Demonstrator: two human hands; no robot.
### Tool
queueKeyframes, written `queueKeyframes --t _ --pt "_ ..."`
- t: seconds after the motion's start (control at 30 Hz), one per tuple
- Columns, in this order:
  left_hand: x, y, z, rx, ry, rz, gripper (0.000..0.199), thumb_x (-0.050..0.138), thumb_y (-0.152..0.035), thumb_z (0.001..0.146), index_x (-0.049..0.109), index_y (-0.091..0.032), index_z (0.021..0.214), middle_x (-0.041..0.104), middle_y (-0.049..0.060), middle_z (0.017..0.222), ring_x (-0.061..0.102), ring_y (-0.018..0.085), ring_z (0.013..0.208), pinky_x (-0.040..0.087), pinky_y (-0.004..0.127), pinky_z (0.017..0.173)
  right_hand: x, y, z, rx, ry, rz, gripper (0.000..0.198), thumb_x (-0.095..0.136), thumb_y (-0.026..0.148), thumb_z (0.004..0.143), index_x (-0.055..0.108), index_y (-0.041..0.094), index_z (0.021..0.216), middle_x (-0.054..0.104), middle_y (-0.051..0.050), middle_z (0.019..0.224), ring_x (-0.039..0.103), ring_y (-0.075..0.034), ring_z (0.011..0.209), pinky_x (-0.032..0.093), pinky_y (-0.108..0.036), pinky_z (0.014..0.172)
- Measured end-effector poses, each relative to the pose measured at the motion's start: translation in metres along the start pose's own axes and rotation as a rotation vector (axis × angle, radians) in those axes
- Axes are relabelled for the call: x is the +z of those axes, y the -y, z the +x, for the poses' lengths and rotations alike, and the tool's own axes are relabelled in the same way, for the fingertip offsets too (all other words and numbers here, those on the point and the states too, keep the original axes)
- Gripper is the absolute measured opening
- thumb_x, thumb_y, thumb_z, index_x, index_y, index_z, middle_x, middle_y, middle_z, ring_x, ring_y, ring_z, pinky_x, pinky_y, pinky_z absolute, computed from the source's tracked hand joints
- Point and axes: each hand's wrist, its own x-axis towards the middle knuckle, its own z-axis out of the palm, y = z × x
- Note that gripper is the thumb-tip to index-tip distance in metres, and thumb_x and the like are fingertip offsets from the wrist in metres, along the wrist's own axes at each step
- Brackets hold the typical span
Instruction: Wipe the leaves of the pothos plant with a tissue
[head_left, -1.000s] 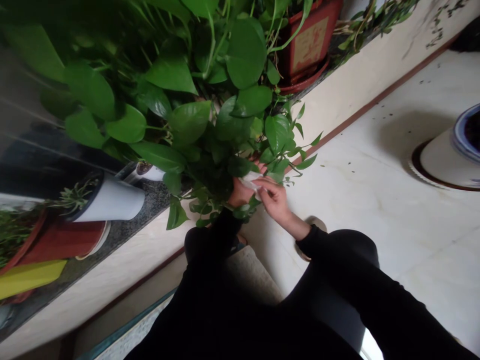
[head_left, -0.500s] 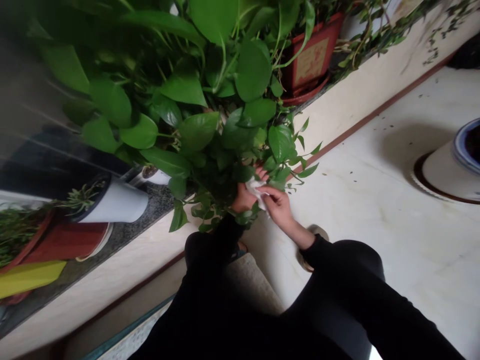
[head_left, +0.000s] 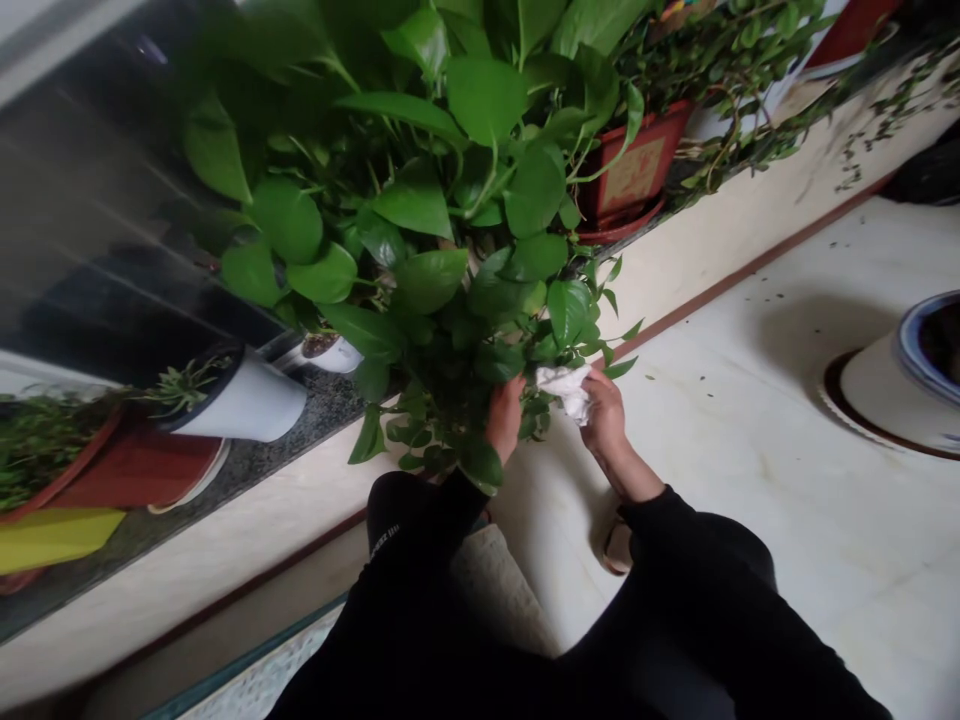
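Observation:
A large leafy green plant (head_left: 427, 280) with broad glossy leaves fills the upper middle of the head view, trailing down over a ledge. At its lower edge my left hand (head_left: 507, 418) reaches in among the leaves; its fingertips are hidden by foliage, so what it grips does not show. To the right of it, my right hand (head_left: 606, 418) is closed on a crumpled white cloth or tissue (head_left: 566, 388), which sits beside the hanging leaves, a little apart from my left hand.
On the dark stone ledge (head_left: 322, 402) stand a white pot (head_left: 251, 400), a reddish planter (head_left: 142, 460) and a red square pot (head_left: 637, 160). A white-and-blue pot (head_left: 892, 380) stands on the pale floor (head_left: 757, 430) at right. Bits of debris lie there.
My right hand has drawn away to the right with the white cloth, apart from my left hand. The left hand has shifted slightly right and the view has tilted a little.

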Motion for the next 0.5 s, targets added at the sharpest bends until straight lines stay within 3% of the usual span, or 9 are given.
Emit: queueKeyframes --t 0.13,0.37,0.5 --pt "-0.004 0.006 -0.015 -0.027 0.100 0.032 0.034 0.070 -0.039 0.098 0.072 -0.023 0.129 0.068 0.011 0.153 0.063 0.027 0.147 0.042 0.049 0.131 -0.005 -0.003 0.004 0.032 -0.009 0.029 0.013 0.069 0.031 0.063 0.064 0.023 0.073 0.060 0.006 0.061 0.053 -0.012 0.051 0.045 -0.025 0.051" --pt "0.006 -0.010 -0.024 0.398 0.072 0.267 0.049 0.083 -0.039 0.088 0.073 -0.024 0.133 0.066 0.014 0.155 0.037 0.030 0.166 0.021 0.039 0.141 -0.008 -0.003 0.011 0.032 -0.020 0.070 0.018 0.070 0.035 0.064 0.057 0.025 0.071 0.058 0.007 0.058 0.054 -0.012 0.046 0.052 -0.026 0.050" --pt "0.020 -0.016 -0.017 0.440 0.028 0.194 0.050 0.079 -0.041 0.092 0.070 -0.024 0.138 0.063 0.010 0.159 0.031 0.026 0.169 0.018 0.036 0.142 -0.012 -0.005 0.015 0.010 0.056 0.032 0.018 0.070 0.038 0.069 0.058 0.025 0.072 0.057 0.007 0.056 0.060 -0.016 0.049 0.060 -0.031 0.058"
